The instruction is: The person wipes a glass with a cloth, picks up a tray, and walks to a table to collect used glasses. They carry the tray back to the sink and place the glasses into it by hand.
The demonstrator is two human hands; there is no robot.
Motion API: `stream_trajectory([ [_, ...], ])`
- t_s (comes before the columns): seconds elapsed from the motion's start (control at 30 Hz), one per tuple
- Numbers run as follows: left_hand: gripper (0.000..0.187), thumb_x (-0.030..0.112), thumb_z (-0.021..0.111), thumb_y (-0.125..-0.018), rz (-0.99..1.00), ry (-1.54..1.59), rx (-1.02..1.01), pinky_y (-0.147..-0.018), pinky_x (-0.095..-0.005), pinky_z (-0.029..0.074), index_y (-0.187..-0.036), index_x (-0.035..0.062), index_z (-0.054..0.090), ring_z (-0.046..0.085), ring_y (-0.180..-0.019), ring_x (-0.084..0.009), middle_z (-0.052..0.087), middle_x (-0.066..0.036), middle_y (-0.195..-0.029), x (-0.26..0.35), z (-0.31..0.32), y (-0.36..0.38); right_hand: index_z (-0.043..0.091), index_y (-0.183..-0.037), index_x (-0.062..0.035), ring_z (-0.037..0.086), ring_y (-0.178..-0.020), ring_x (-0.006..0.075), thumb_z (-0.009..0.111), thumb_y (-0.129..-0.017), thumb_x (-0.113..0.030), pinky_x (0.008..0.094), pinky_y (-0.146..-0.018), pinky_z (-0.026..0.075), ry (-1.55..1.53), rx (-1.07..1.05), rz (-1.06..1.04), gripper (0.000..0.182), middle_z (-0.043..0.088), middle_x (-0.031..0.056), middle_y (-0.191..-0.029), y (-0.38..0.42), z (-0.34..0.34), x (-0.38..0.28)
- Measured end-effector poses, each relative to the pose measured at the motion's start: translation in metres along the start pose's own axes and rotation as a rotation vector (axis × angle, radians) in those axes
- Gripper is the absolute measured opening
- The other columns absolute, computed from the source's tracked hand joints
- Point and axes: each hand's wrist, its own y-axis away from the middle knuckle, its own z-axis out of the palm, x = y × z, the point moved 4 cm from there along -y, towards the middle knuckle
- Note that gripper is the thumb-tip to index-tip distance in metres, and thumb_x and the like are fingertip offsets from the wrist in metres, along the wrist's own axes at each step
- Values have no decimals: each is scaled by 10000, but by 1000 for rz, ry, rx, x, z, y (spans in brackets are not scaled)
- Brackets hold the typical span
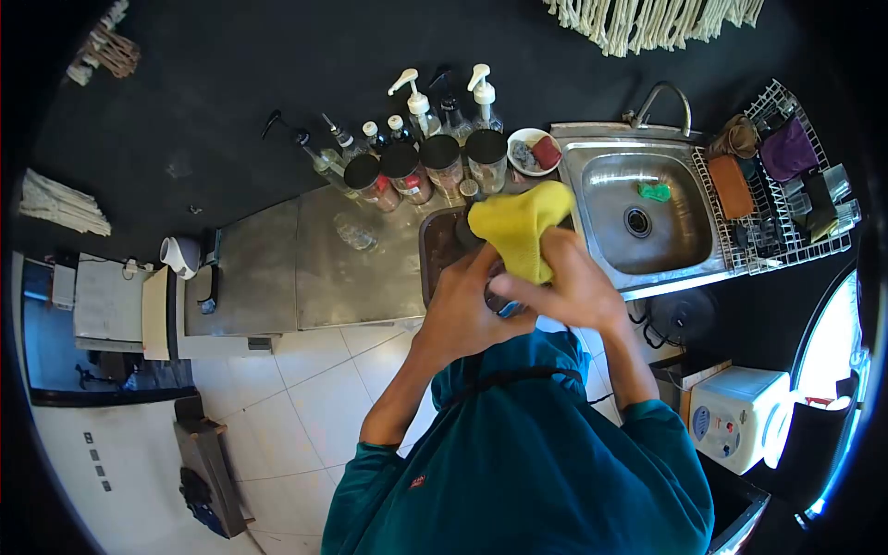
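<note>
Yellow cloth [520, 222], soft and matte with a finely textured surface, bunched into a rounded, folded mass and held between the two hands above the front edge of the tabletop [347, 277]. The tabletop is smooth, dully reflective metal. Beneath and beside the cloth lies a dark, rectangular tray [431, 264] with rounded corners, partly hidden by the left hand. Behind stand clear cylindrical jars [443, 166] with flat black lids and glass bottles with pump tops [421, 111]; beside them, a round white bowl [534, 152] holds a dark red block. To the right, a brushed-metal sink [638, 208] contains a green sponge [654, 191], next to a white wire rack [786, 180].

Left hand [465, 301]: fingers curled, closed around a partly hidden object with a blue patch, its upper digits against the cloth; forearm rising obliquely from the teal sleeve. Right hand [581, 282]: partly closed at the cloth's right side, slightly blurred, one digit extended across toward the left hand; wrist bent, forearm angled inward.
</note>
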Motion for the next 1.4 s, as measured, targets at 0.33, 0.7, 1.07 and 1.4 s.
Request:
stream_trajectory([
  [0.33, 786, 248, 804, -686, -130, 151, 208, -789, -367, 510, -1307, 16, 383, 635, -879, -287, 549, -174, -1086, -30, -6, -15, 586, -1128, 30, 576, -926, 142, 608, -900, -180, 273, -812, 450, -580, 459, 76, 311, 622, 70, -1047, -7, 29, 61],
  [0.7, 552, 444, 292, -992, -54, 1037, 335, -921, -334, 433, -1258, -7, 469, 558, -1038, -218, 568, -132, -1158, -64, 25, -37, 667, -967, -29, 521, -1080, 363, 676, -811, -333, 515, -999, 311, 312, 321, -317, 341, 610, 167, -1035, 18, 15, -7],
  [1.07, 523, 409, 345, -982, -123, 1230, 561, -1017, -372, 381, -1365, 54, 350, 490, -1195, -235, 485, -107, -1317, -54, 51, -37, 637, -950, 8, 598, -796, 385, 560, -898, -257, 424, -753, 453, 62, -135, -99, 282, 637, 185, -842, -30, -36, 16],
  [1.4, 805, 281, 594, -861, 310, 716, 490, -855, -321, 390, -1424, 59, 64, 501, -961, -182, 512, -162, -1134, -13, -11, -27, 542, -1138, 57, 594, -952, 198, 732, -795, -230, 328, -829, 470, -389, -200, 99, 485, 617, 148, -1006, -4, -13, 19],
])
